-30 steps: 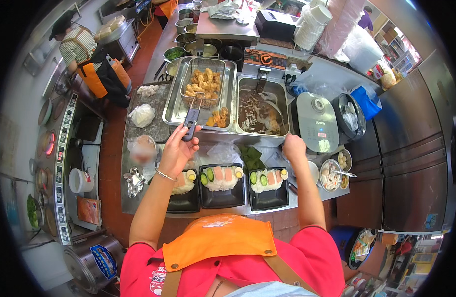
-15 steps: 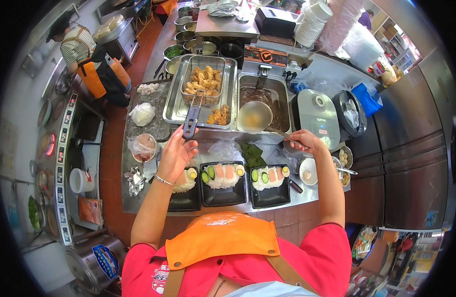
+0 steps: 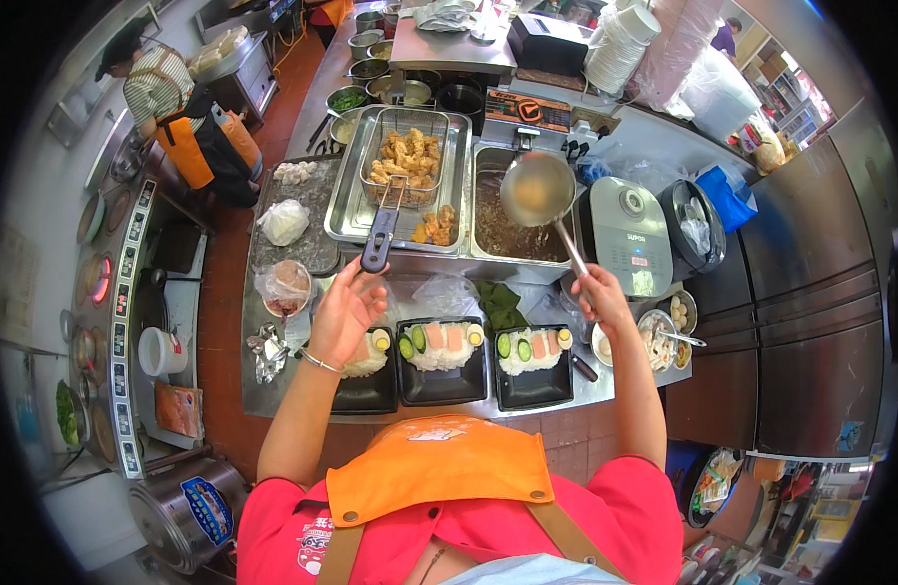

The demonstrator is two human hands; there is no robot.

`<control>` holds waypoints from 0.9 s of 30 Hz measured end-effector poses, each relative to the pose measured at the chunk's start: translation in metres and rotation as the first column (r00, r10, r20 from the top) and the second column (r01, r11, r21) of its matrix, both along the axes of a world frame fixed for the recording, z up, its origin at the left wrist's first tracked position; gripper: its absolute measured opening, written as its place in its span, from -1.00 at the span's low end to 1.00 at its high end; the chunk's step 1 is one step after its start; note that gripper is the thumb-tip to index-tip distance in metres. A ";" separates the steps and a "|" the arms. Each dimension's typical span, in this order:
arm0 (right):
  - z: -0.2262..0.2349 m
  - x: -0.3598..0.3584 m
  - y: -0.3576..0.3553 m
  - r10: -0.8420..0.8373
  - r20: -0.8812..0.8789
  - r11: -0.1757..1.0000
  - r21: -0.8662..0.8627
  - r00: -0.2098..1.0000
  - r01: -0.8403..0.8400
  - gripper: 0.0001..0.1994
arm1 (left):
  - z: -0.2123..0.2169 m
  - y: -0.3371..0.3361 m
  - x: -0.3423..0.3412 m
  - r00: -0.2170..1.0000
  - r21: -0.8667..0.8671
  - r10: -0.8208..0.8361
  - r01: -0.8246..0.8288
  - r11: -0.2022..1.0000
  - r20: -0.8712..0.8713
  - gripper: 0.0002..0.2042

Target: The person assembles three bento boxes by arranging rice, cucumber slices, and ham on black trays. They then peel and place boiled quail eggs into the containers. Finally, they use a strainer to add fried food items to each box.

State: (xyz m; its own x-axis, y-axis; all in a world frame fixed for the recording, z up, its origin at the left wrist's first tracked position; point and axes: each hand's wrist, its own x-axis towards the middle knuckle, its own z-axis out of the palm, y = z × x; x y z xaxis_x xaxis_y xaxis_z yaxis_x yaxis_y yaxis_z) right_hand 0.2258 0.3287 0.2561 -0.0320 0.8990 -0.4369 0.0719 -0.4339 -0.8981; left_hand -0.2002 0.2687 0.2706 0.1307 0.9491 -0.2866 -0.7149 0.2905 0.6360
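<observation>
Half a second ago the ladle's bowl hung low over the middle of the dark sauce pan; now the ladle [image 3: 539, 191] is lifted higher and tipped toward the pan's near right corner, its bowl filled with pale brown liquid. The left hand has barely shifted, open below the fry basket's handle as before.

The worktop [image 3: 273, 385] is crowded. Three black trays of rice [image 3: 441, 361] sit side by side along its near edge, just in front of the person's orange apron. Behind them a folded green leaf [image 3: 501, 306] and a clear plastic bag lie between the trays and the pans. The sauce pan [image 3: 515, 224] touches the steel tray beside it, and a white rice cooker [image 3: 627, 234] stands just to its right, so open room is only above the pans.

The right hand [image 3: 599, 297] is wrapped in a closed grip around the lower end of the ladle's long handle, raised over the right-hand tray. The left hand [image 3: 346, 310] is spread, palm facing up and fingers loosely fanned, just under the dark handle of the fry basket [image 3: 403, 161]; it appears to stop short of touching, though the view is too small to be sure. The basket holds golden fried pieces and rests in the steel tray.
</observation>
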 end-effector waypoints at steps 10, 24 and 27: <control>-0.020 0.001 -0.028 -0.068 -0.106 0.996 -0.058 0.992 0.062 -0.81 | 0.007 0.002 0.010 1.000 0.016 0.004 -0.003 1.000 -0.003 -0.70; 0.029 -0.080 0.012 0.040 -0.099 0.963 0.269 0.994 -0.012 -0.69 | 0.012 0.003 0.020 0.999 0.067 -0.038 0.036 0.997 0.035 -0.74; 0.028 -0.124 0.035 0.036 0.304 0.896 0.411 0.952 -0.165 -0.70 | 0.015 0.004 0.021 0.997 0.074 -0.054 0.051 0.996 0.049 -0.77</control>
State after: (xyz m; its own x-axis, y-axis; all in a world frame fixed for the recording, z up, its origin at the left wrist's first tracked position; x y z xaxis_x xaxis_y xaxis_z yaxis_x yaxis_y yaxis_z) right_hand 0.1016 0.3636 0.2837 -0.0667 0.9976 -0.0156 0.3714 0.0104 -0.9284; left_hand -0.1796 0.2725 0.2858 0.1933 0.9587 -0.2086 -0.7318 0.2825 0.6202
